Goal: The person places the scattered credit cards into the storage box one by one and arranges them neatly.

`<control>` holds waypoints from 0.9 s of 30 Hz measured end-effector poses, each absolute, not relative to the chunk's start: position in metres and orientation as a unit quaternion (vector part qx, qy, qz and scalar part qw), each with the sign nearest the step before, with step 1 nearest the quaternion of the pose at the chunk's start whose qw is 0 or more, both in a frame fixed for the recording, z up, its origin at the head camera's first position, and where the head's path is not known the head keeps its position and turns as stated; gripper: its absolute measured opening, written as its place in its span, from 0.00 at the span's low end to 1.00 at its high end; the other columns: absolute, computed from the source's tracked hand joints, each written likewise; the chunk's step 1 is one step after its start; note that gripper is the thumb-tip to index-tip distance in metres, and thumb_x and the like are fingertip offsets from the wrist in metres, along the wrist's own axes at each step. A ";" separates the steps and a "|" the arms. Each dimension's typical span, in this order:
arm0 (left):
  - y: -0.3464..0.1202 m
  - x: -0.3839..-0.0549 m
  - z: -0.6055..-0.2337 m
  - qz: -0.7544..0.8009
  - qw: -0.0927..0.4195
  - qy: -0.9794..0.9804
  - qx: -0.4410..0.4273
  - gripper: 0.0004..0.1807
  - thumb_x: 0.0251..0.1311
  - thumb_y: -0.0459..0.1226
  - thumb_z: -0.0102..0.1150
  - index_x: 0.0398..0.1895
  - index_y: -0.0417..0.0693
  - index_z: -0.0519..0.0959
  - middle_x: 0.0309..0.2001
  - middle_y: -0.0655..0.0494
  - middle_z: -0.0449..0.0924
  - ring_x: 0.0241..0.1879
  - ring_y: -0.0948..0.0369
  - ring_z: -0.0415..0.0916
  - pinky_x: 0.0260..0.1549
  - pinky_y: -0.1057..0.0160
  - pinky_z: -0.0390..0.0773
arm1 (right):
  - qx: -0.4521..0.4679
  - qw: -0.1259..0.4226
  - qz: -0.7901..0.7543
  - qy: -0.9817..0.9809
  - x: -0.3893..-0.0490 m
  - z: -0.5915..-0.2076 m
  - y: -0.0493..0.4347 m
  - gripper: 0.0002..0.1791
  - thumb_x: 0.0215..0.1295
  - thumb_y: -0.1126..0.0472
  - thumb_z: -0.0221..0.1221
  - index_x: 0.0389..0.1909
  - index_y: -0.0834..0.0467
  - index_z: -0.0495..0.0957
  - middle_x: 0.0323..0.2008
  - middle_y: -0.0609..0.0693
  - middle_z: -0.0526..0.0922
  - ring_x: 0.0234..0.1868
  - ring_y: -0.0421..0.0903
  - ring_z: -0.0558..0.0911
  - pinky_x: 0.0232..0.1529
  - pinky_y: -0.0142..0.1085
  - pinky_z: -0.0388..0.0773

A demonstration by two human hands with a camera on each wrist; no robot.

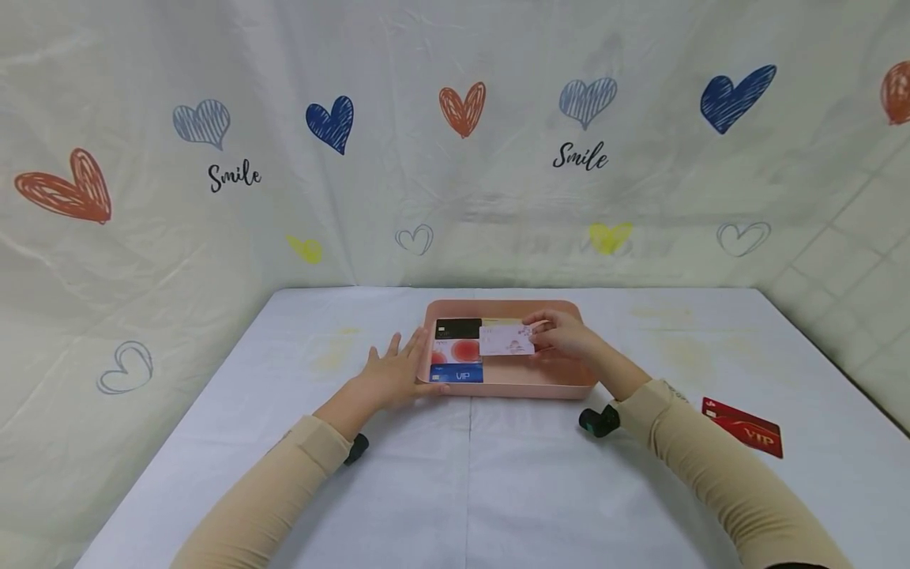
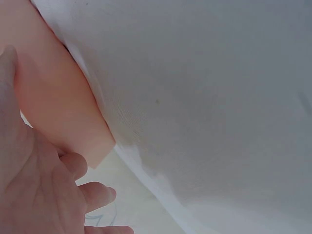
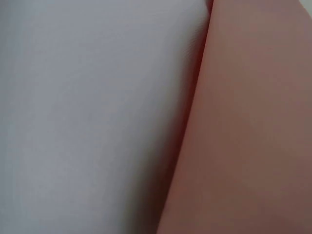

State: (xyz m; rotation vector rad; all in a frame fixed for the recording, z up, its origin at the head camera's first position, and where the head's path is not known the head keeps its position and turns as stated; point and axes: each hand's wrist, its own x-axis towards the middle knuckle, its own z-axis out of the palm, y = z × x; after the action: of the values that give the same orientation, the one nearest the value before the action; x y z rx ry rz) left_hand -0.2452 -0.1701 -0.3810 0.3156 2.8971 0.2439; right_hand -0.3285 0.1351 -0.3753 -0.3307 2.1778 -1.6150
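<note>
A pink tray [image 1: 540, 390] sits near the table's far edge. On its left side lie a black card [image 1: 458, 329], a white card with red circles [image 1: 455, 352] and a blue VIP card [image 1: 455, 374], stacked in a column. My right hand [image 1: 565, 336] pinches the right end of a pale floral card [image 1: 501, 340] over the tray, beside that column. A yellowish card [image 1: 498, 321] shows partly behind it. With fingers spread, my left hand [image 1: 393, 371] rests against the tray's left side, its thumb along the front wall. In the left wrist view, fingers touch the tray wall [image 2: 63, 97].
A red VIP card [image 1: 742, 427] lies on the white-covered table [image 1: 469, 474] at the right, partly behind my right sleeve. Dark wrist-camera parts [image 1: 599, 421] show under the forearms. A white curtain [image 1: 498, 205] printed with hearts hangs behind the table.
</note>
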 end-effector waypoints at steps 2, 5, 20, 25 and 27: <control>-0.170 -0.245 -0.381 0.083 0.109 0.985 0.108 0.60 0.63 0.68 0.56 0.84 0.48 0.38 0.83 0.52 0.39 0.80 0.40 0.36 0.70 0.28 0.43 | -0.114 0.206 -0.568 0.789 -0.329 -0.376 0.136 0.21 0.74 0.75 0.51 0.65 0.75 0.63 0.42 0.57 0.75 0.33 0.43 0.80 0.36 0.34 0.85; -0.170 -0.245 -0.381 0.083 0.110 0.985 0.107 0.60 0.63 0.68 0.56 0.84 0.49 0.38 0.84 0.53 0.39 0.80 0.40 0.35 0.70 0.29 0.42 | -0.107 0.214 -0.562 0.792 -0.330 -0.376 0.138 0.22 0.74 0.75 0.50 0.66 0.75 0.63 0.44 0.59 0.74 0.34 0.44 0.79 0.37 0.34 0.85; -0.169 -0.244 -0.381 0.081 0.111 0.985 0.102 0.61 0.62 0.69 0.56 0.84 0.48 0.38 0.84 0.53 0.39 0.80 0.40 0.35 0.70 0.29 0.42 | -0.070 0.247 -0.598 0.759 -0.331 -0.379 0.138 0.22 0.74 0.76 0.50 0.66 0.74 0.60 0.43 0.57 0.71 0.34 0.44 0.78 0.39 0.38 0.86; -0.169 -0.244 -0.381 0.082 0.110 0.985 0.103 0.61 0.62 0.69 0.56 0.84 0.48 0.38 0.84 0.53 0.39 0.80 0.40 0.36 0.70 0.28 0.42 | -0.069 0.252 -0.590 0.764 -0.332 -0.381 0.137 0.22 0.75 0.75 0.49 0.67 0.74 0.60 0.43 0.57 0.71 0.34 0.44 0.77 0.40 0.38 0.86; -0.169 -0.243 -0.380 0.082 0.111 0.985 0.103 0.61 0.62 0.69 0.56 0.84 0.48 0.38 0.84 0.53 0.39 0.80 0.40 0.36 0.70 0.28 0.42 | -0.067 0.255 -0.585 0.767 -0.332 -0.381 0.137 0.22 0.75 0.75 0.49 0.67 0.74 0.60 0.43 0.57 0.71 0.34 0.45 0.77 0.41 0.38 0.86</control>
State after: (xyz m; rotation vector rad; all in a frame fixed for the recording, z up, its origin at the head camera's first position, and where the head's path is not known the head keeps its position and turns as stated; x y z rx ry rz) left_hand -0.2431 -0.1694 -0.3801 0.3026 2.8941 0.2418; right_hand -0.3317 0.1372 -0.3806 -0.1822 2.0844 -1.5878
